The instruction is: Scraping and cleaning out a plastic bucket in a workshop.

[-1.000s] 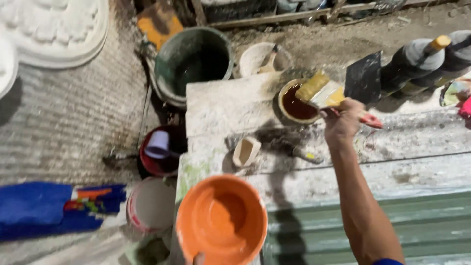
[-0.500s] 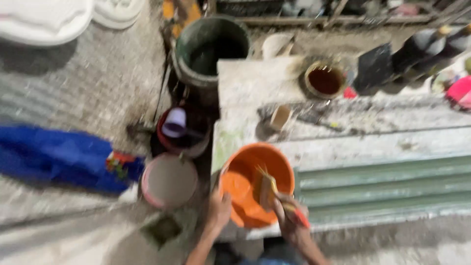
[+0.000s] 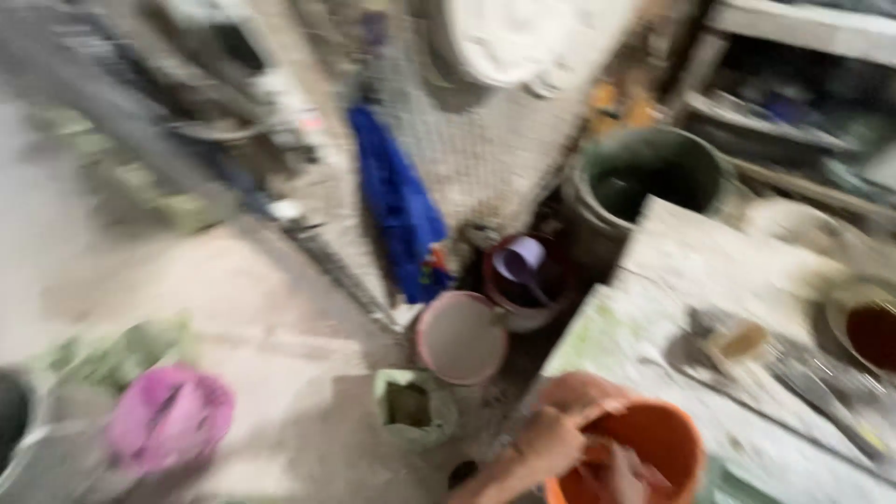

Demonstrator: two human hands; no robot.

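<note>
The left hand (image 3: 551, 439) grips the rim of the orange bowl (image 3: 653, 448) at the desk (image 3: 672, 280) edge; the right hand (image 3: 621, 471) works inside it, grip too blurred to tell. The work looks midway.

The picture is very blurry. The left hand (image 3: 551, 441) grips the rim of the orange bowl (image 3: 653, 439) and the right hand (image 3: 623, 474) is down inside it, so there is little room in the bowl. The bowl sits at the near edge of the tabletop (image 3: 672, 280). Past it on the tabletop lie a small cup (image 3: 742, 341) and a dark pot (image 3: 873, 331), with bare patches between them. Left of the tabletop the floor is crowded: a pink-rimmed bucket (image 3: 460, 336), a dark red bucket (image 3: 523, 275) and a big green tub (image 3: 653, 173) stand close together. Farther left, the floor (image 3: 252, 308) is open up to a pink bag (image 3: 168, 415).
</note>
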